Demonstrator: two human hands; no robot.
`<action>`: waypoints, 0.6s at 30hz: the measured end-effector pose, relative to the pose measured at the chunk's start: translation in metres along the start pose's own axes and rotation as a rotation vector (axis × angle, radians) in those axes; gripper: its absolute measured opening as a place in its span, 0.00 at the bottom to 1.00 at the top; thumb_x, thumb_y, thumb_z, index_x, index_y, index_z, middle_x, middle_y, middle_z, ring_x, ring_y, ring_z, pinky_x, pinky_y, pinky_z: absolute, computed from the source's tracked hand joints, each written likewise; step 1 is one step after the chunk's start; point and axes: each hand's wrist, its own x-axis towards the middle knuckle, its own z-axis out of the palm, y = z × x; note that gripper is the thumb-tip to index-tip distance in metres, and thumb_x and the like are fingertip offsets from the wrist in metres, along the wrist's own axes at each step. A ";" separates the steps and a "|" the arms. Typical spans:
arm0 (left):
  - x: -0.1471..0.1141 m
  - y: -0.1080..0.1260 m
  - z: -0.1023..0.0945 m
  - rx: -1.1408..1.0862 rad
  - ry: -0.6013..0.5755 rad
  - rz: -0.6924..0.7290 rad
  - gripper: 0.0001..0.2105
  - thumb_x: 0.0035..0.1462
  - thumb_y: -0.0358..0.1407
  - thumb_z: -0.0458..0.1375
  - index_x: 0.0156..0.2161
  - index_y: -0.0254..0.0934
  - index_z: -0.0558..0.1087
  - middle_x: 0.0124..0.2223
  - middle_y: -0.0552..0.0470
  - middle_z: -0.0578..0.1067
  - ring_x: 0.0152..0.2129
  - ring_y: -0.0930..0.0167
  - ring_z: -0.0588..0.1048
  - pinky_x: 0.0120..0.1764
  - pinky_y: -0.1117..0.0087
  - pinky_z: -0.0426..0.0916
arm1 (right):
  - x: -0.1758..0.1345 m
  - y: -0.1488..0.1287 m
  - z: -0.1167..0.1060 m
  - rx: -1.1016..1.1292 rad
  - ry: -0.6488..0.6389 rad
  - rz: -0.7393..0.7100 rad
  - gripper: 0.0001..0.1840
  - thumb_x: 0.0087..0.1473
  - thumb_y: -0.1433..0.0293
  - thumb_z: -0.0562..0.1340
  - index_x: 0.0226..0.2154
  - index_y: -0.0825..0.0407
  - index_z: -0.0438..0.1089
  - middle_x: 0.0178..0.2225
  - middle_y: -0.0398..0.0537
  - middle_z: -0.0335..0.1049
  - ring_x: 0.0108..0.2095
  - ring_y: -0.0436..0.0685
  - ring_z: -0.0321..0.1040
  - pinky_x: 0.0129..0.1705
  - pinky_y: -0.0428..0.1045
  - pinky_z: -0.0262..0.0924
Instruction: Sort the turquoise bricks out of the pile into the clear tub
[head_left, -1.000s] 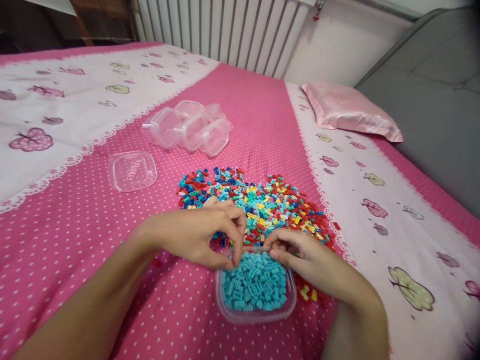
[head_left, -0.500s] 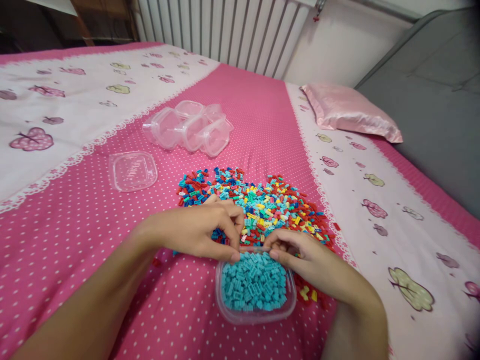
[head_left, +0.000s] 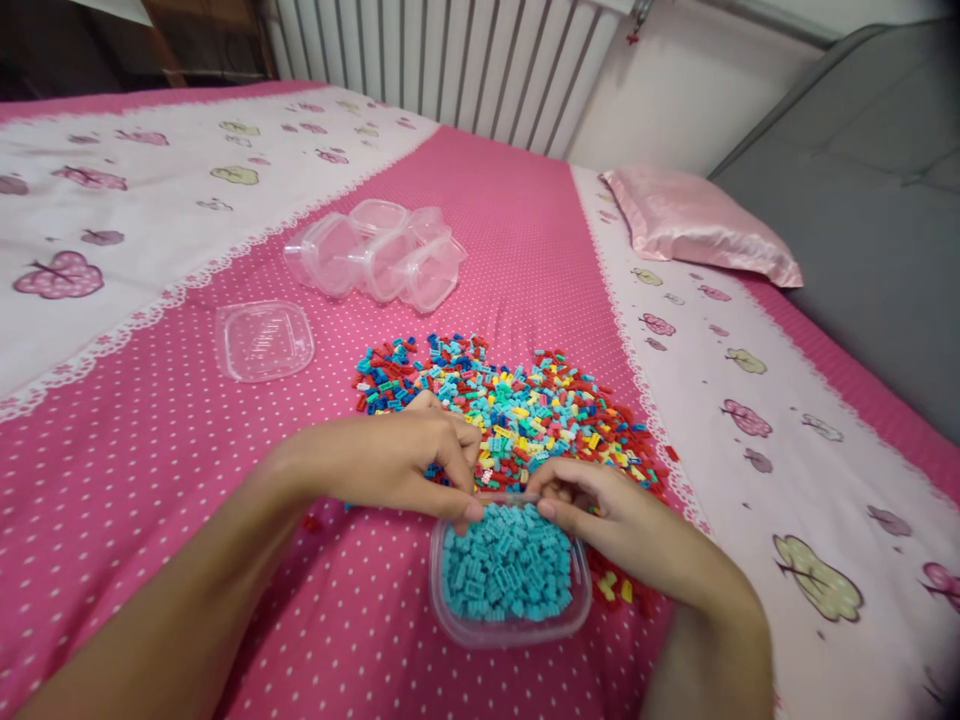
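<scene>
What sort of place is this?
Probably a bedroom: there's a pink-and-white patterned cloth bedspread, a shiny pink rectangular fabric pillow, and what looks like a grey padded headboard near the pillow.

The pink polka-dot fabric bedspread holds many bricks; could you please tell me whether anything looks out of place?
One small red plastic piece lies beside the left wrist, apart from the visible multicoloured heap of plastic bricks, so it looks like a stray. No damage is apparent.
</scene>
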 end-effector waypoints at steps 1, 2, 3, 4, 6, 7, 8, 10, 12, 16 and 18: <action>0.000 0.000 0.000 -0.008 0.003 0.001 0.16 0.65 0.42 0.59 0.27 0.41 0.80 0.30 0.54 0.73 0.31 0.71 0.69 0.45 0.67 0.59 | 0.000 0.000 0.000 0.004 -0.002 0.000 0.16 0.65 0.55 0.59 0.38 0.49 0.72 0.28 0.41 0.62 0.30 0.52 0.61 0.31 0.46 0.53; 0.000 0.001 0.000 -0.017 0.003 0.001 0.16 0.65 0.41 0.59 0.27 0.41 0.79 0.30 0.54 0.73 0.32 0.71 0.70 0.44 0.67 0.59 | 0.000 -0.001 0.000 0.007 -0.004 0.002 0.16 0.65 0.54 0.59 0.38 0.49 0.72 0.28 0.41 0.62 0.30 0.52 0.61 0.30 0.46 0.53; 0.000 0.001 0.000 -0.021 0.001 0.000 0.15 0.65 0.41 0.60 0.27 0.41 0.79 0.30 0.55 0.73 0.32 0.71 0.70 0.44 0.67 0.58 | 0.000 -0.001 0.000 0.010 -0.006 0.005 0.16 0.65 0.54 0.59 0.38 0.49 0.72 0.28 0.41 0.61 0.30 0.52 0.60 0.30 0.46 0.53; 0.000 0.001 0.000 -0.022 -0.005 -0.004 0.15 0.65 0.41 0.60 0.26 0.41 0.79 0.30 0.55 0.73 0.32 0.71 0.70 0.44 0.67 0.58 | 0.000 -0.001 0.000 0.011 -0.007 0.008 0.16 0.65 0.55 0.59 0.38 0.49 0.71 0.28 0.41 0.61 0.30 0.52 0.60 0.30 0.46 0.53; 0.000 0.002 0.000 -0.017 -0.023 -0.019 0.15 0.64 0.40 0.61 0.26 0.41 0.79 0.30 0.55 0.73 0.32 0.71 0.70 0.44 0.67 0.57 | 0.000 -0.001 0.000 0.016 -0.010 0.011 0.15 0.66 0.56 0.59 0.38 0.49 0.71 0.28 0.40 0.61 0.30 0.52 0.59 0.30 0.46 0.52; 0.000 0.002 0.001 -0.012 -0.032 -0.025 0.15 0.64 0.39 0.61 0.26 0.41 0.79 0.30 0.56 0.72 0.33 0.71 0.70 0.45 0.67 0.56 | 0.000 -0.001 0.000 0.019 -0.010 0.010 0.14 0.66 0.56 0.59 0.38 0.49 0.71 0.28 0.40 0.61 0.30 0.52 0.59 0.30 0.46 0.52; 0.000 0.002 0.001 -0.011 -0.039 -0.028 0.14 0.64 0.39 0.61 0.26 0.41 0.79 0.30 0.56 0.72 0.33 0.71 0.70 0.45 0.67 0.56 | 0.000 -0.002 0.000 0.022 -0.011 0.008 0.13 0.66 0.57 0.59 0.38 0.49 0.71 0.28 0.40 0.61 0.30 0.52 0.59 0.30 0.46 0.52; 0.001 0.003 0.002 -0.008 -0.046 -0.029 0.15 0.65 0.39 0.60 0.26 0.41 0.79 0.30 0.55 0.72 0.33 0.71 0.70 0.44 0.67 0.56 | 0.000 -0.002 0.001 0.027 -0.011 0.009 0.12 0.66 0.59 0.60 0.38 0.50 0.71 0.27 0.40 0.60 0.30 0.51 0.58 0.30 0.46 0.51; 0.001 0.003 0.002 -0.001 -0.051 -0.030 0.15 0.65 0.40 0.60 0.27 0.41 0.79 0.30 0.55 0.72 0.33 0.71 0.70 0.43 0.68 0.57 | 0.000 -0.003 0.001 0.033 -0.012 0.014 0.10 0.65 0.60 0.60 0.38 0.50 0.71 0.27 0.39 0.60 0.29 0.51 0.58 0.29 0.46 0.50; -0.001 0.001 -0.001 -0.010 -0.039 -0.003 0.15 0.66 0.40 0.59 0.28 0.41 0.80 0.30 0.55 0.73 0.32 0.72 0.70 0.42 0.70 0.60 | 0.000 -0.004 0.000 0.039 -0.015 0.020 0.09 0.65 0.61 0.60 0.38 0.50 0.70 0.27 0.40 0.60 0.30 0.51 0.58 0.30 0.46 0.51; -0.004 -0.005 -0.006 -0.017 0.051 0.016 0.15 0.67 0.41 0.57 0.31 0.40 0.80 0.31 0.54 0.75 0.31 0.73 0.71 0.40 0.71 0.61 | 0.000 -0.003 0.000 0.044 -0.012 0.015 0.10 0.66 0.61 0.60 0.38 0.50 0.71 0.28 0.40 0.61 0.30 0.52 0.59 0.31 0.46 0.52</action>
